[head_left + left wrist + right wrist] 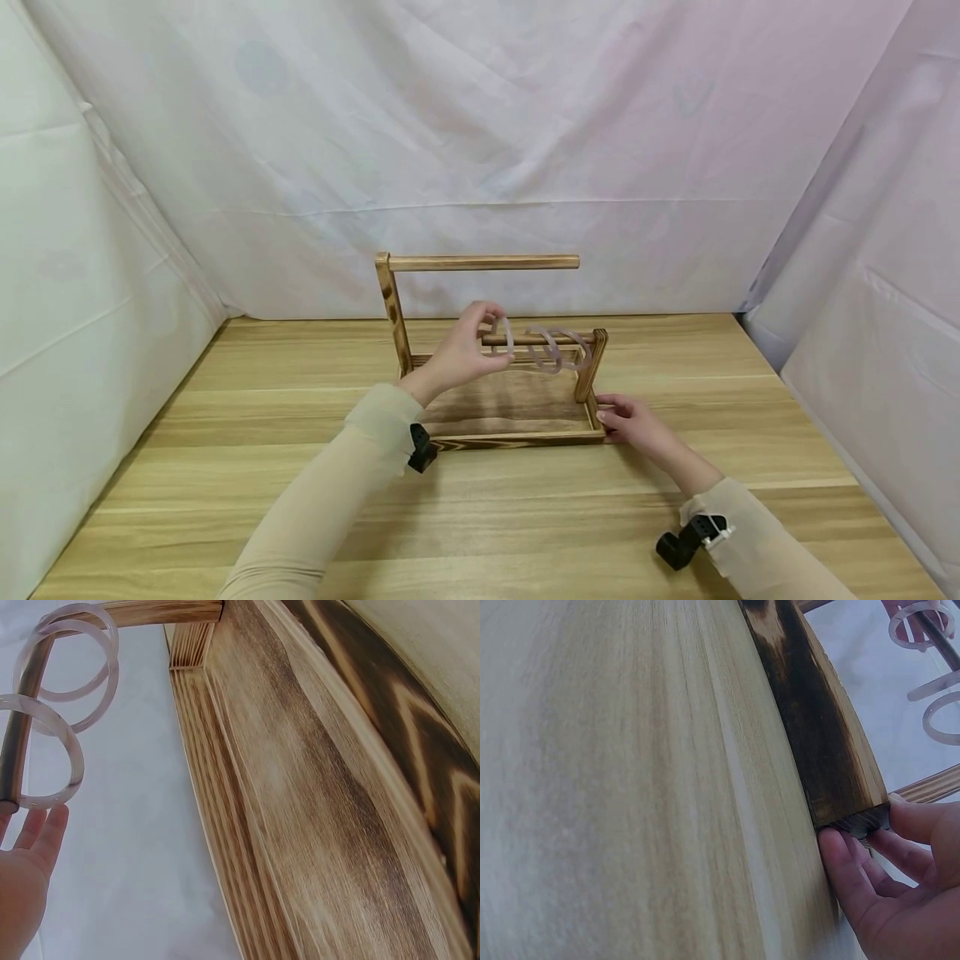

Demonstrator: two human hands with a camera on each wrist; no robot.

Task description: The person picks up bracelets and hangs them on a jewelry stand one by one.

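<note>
My left hand (pixel 459 357) pinches a pale translucent bangle (pixel 509 337) between thumb and fingers. In the left wrist view this bangle (pixel 73 761) hangs around the free end of the lower wooden bar (pixel 13 761), with fingertips touching its lower edge. Two more pale bangles (pixel 557 357) hang on the same bar, nearer its right post (pixel 591 371). My right hand (pixel 637 427) grips the front right corner of the rack's wooden tray base (pixel 517 440). In the right wrist view, thumb and fingers (pixel 847 862) close around that dark-ended corner.
A higher wooden bar (pixel 483 262) extends rightward from the tall left post (pixel 393 308). The rack stands on a wood-grain table (pixel 510 517), with white cloth (pixel 480 150) behind and at both sides. Black wrist cameras (pixel 686 542) sit on the sleeves.
</note>
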